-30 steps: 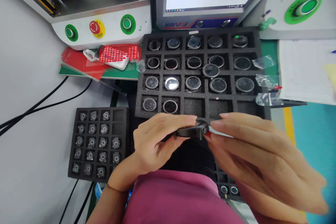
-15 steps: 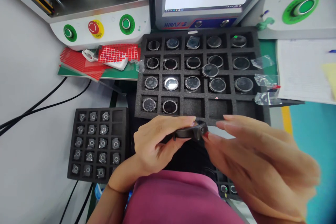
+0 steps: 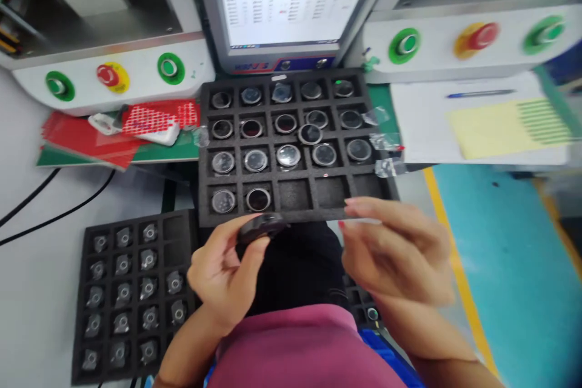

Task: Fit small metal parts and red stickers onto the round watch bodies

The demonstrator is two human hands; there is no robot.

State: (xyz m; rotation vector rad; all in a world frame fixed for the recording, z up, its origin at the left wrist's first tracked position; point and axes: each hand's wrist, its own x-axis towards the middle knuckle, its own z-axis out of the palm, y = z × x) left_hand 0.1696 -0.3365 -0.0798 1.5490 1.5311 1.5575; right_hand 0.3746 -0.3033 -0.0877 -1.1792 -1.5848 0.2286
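Observation:
My left hand [image 3: 227, 279] grips a dark round watch case [image 3: 261, 227] between thumb and fingers, just below the front edge of a black foam tray [image 3: 295, 216]. My right hand [image 3: 395, 254] is off to the right of the case, somewhat blurred; its thumb and index fingertips are apart, with nothing visible between them. Round glass-faced discs sit in many of the tray's compartments. One disc [image 3: 310, 134] rests tilted across a divider, overlapping its neighbour.
At the lower left stands a second foam tray [image 3: 109, 250] with small wrapped parts. Behind are a monitor [image 3: 282, 6] and machine panels with buttons [image 3: 109, 76]. Red sheets [image 3: 91, 139] lie left; clear film scraps [image 3: 386, 142], papers and a pen [image 3: 482, 94] lie right.
My right hand has come away from the watch case, which stays in my left hand. The view has shifted to the right, showing more of the right-hand machine and papers. The monitor's picture differs.

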